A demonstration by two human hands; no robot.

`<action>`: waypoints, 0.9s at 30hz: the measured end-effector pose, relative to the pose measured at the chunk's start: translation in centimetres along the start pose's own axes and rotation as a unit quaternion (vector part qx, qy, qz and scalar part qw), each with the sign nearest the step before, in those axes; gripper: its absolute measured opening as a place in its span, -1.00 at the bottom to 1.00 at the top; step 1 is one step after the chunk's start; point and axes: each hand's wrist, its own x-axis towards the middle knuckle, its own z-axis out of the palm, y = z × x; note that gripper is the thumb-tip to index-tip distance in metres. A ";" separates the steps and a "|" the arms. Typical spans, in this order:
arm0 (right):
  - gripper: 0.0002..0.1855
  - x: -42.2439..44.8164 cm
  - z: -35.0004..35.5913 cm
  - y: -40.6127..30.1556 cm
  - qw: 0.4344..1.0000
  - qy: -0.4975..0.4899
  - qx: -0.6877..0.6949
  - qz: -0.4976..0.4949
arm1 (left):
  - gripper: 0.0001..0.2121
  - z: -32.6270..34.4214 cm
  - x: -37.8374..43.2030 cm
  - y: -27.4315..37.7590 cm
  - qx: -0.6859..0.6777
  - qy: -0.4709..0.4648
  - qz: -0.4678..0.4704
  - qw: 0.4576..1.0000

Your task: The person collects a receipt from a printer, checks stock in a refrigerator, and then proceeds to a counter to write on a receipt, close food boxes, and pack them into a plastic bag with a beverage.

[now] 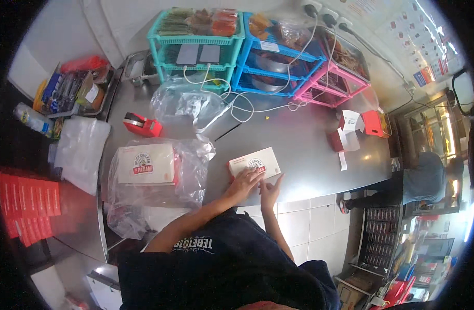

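A white and red cardboard food box [274,157] lies shut on the steel table [295,135], turned at a slant. On its near left part rests my left hand [246,182], palm down with the fingers on the lid. My right hand [270,190] is at the box's near edge, close to the left fingertips, with one finger pointing up and out; whether it pinches anything small is hard to see. To the left, a second box of the same kind [146,164] sits on a clear plastic bag [190,170]. Behind it stands a red tape dispenser [143,126].
Teal [196,40], blue [283,50] and pink [349,81] plastic racks line the back wall, with white cables looped before them. A black stick [228,132] lies behind the box. Receipts [351,121] are at right. Stacked plastic bags [80,147] lie left. A person [423,180] stands far right.
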 end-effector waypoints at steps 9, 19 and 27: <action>0.05 2.1 -1.9 2.5 0.992 -0.074 0.104 -0.024 | -0.64 1.6 -0.6 -0.7 0.055 -0.015 -0.009 0.998; 0.27 7.7 1.3 -9.8 0.603 -0.283 -0.571 -0.480 | -0.71 -3.7 0.5 2.1 -0.217 -0.170 -0.168 0.946; 0.23 11.2 4.1 -9.5 0.803 -0.329 -0.335 -0.367 | -0.58 -27.6 -6.8 10.0 0.289 0.083 -0.224 0.927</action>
